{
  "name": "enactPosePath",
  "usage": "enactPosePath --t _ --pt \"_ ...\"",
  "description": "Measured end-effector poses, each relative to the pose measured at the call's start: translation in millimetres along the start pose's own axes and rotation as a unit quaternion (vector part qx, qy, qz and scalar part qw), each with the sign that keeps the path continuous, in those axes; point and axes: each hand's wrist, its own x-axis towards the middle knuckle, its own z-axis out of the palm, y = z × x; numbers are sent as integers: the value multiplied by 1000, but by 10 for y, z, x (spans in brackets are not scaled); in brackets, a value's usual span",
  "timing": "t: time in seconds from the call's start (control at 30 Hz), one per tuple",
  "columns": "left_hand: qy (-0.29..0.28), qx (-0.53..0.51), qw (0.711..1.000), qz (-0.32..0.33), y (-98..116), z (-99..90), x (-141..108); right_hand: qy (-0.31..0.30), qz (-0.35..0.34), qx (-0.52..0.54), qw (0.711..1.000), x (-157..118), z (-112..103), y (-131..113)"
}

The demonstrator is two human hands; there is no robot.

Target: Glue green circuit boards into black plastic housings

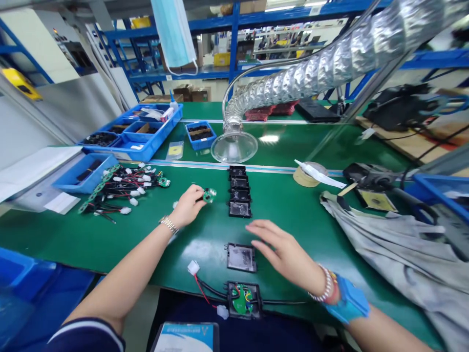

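Observation:
My left hand (188, 206) pinches a small green circuit board (209, 195) above the green bench. Over to the right, my right hand (280, 249) is open with fingers stretched, just beside a flat black plastic case half (241, 257). Below that, at the bench's near edge, lies a black case (244, 299) holding a green board, with black and red wires and a white connector (193, 267). Beyond my hands, several black case halves (240, 195) stand in a column. At left is a pile of wired boards (128, 188) with white connectors.
A fume extractor hood (234, 146) on a silver duct hangs over the bench's middle. Blue parts bins (146, 142) stand at back left. A tape roll (306, 176) and grey cloth (384, 244) lie at right. A blue face mask (175, 34) hangs above.

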Motion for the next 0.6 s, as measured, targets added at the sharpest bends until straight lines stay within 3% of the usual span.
enactPosePath --t 0.1,0.17,0.27,0.33,0.4,0.5,0.6 --pt "-95 -202 971 89 292 -170 -136 38 -5 34 999 232 -17 32" --pt "-152 -306 936 81 450 -212 -224 31 -24 81 996 351 30 2" --pt "-195 -438 878 -7 559 -185 -305 7 -23 167 986 448 91 -62" --pt "-190 -509 835 -86 555 -166 -328 27 21 192 981 460 62 -81" --pt "-192 -528 814 -147 520 -179 -341 58 52 160 984 435 -23 -68" --pt "-236 -475 834 -150 476 -218 -362 41 24 62 997 316 -145 -11" --pt "-280 -379 878 -87 475 -190 -393 -24 -9 6 1000 77 -125 32"
